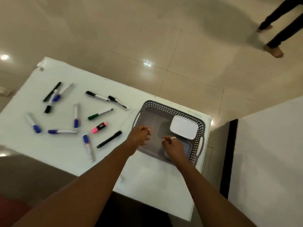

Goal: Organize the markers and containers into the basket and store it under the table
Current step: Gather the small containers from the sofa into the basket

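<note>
Basket, right of bench: white container inside. Left hand and right hand curled, empty. Markers scattered left; gather several together, lay flat.

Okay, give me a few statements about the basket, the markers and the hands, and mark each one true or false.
1. The grey basket sits on the white table. True.
2. The white container lies outside the basket. False: it lies inside, at the far right.
3. The pink highlighter is already in the basket. False: it lies on the table, left of it.
4. Both the left hand and right hand are over the basket. True.
5. The left hand holds a marker. False: no marker shows in it.
</note>
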